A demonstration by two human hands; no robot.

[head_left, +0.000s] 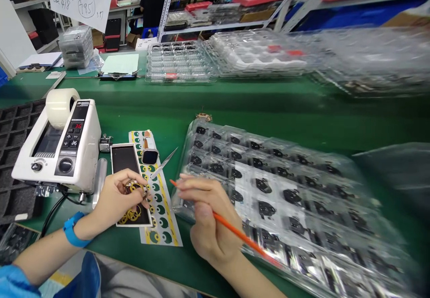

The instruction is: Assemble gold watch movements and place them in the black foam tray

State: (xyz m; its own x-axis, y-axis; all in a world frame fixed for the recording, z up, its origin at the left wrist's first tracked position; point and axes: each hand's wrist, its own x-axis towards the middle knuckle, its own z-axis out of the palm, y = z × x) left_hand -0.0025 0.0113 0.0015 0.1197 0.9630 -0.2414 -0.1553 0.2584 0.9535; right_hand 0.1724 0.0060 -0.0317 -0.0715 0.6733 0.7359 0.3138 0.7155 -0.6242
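Note:
My left hand [124, 197], with a blue wristband [74, 230], is closed in a pinch over a shallow black tray with a white rim [150, 224]. Between its fingers is a small part with yellow edges, mostly hidden by the fingers. Loose yellow rings [132, 216] lie in the tray below. Wrapped round a thin orange stick [240, 235] is my right hand [215, 217], its tip pointing left. A white sheet with yellow stripes and cut-out circles [174, 233] lies beside the tray. On it rest a pointed silver blade [168, 158] and a small dark-faced object [150, 156].
A white tape dispenser [83, 143] stands at the left, near a black compartment tray [15, 159]. Clear plastic trays holding black parts [264, 185] fill the right side. More clear trays [181, 62] and a clipboard [120, 65] line the back shelf. A person [154, 6] is in the background.

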